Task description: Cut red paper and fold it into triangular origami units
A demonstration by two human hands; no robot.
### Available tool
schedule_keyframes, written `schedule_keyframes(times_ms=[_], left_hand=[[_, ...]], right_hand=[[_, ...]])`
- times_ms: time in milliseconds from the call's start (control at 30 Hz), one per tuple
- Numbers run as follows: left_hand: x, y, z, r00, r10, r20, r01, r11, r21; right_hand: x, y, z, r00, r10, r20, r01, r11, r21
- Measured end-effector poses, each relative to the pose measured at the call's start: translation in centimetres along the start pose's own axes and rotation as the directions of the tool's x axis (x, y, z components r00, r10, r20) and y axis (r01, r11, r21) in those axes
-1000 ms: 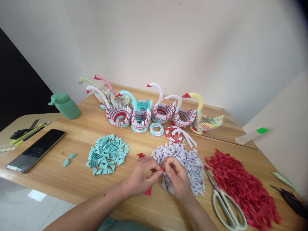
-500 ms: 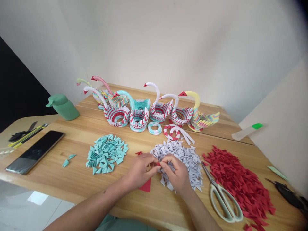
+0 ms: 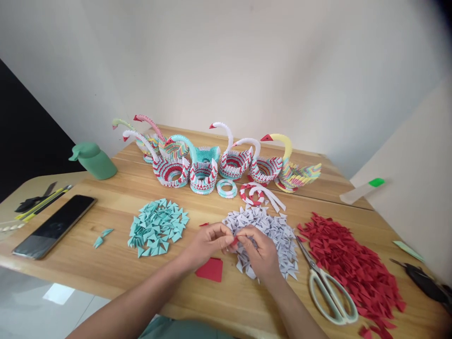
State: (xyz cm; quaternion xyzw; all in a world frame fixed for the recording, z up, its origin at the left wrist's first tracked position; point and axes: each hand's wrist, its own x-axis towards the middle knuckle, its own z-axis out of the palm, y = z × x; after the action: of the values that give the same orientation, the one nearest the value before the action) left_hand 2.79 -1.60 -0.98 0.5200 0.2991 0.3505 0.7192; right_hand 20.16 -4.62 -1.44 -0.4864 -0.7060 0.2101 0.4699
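Observation:
Between the fingertips of both hands is a small red paper piece, partly covered by the fingers. My left hand pinches it from the left, and my right hand pinches it from the right, over the edge of a pile of white folded paper triangles. Flat red paper lies on the table below my left hand. A teal triangle pile is to the left. On the right are scissors and a big heap of red triangles.
Several paper swans stand along the back, with two paper rings before them. At the left are a phone and a green lidded container. A green-capped tube lies at the right.
The fingers have shifted on the red piece, and its angle differs. My left hand has moved slightly up and left, so more of the flat red paper shows.

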Motion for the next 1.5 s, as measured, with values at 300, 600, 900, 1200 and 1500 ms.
schedule_keyframes(times_ms=[300,600,900,1200,1500], left_hand=[[0.3,-0.4,-0.3,0.997,-0.050,-0.058,0.035,0.973,-0.227],[0.5,-0.6,-0.4,0.992,-0.060,-0.110,0.029,0.964,-0.263],[0.6,-0.4,-0.6,0.984,-0.032,-0.173,0.039,0.998,0.042],[0.6,-0.8,-0.8,0.974,0.056,-0.221,-0.006,0.976,0.218],[0.2,-0.4,-0.5,0.972,0.104,-0.212,-0.041,0.958,0.283]], right_hand=[[0.2,0.5,-0.3,0.966,-0.242,-0.087,0.232,0.966,-0.116],[0.4,0.0,-0.1,0.931,-0.357,-0.070,0.341,0.924,-0.175],[0.3,-0.3,-0.4,0.903,-0.429,0.019,0.416,0.862,-0.291],[0.5,0.8,-0.3,0.940,-0.340,0.019,0.335,0.911,-0.239],[0.4,0.6,0.1,0.997,0.070,-0.033,-0.067,0.995,0.072]])
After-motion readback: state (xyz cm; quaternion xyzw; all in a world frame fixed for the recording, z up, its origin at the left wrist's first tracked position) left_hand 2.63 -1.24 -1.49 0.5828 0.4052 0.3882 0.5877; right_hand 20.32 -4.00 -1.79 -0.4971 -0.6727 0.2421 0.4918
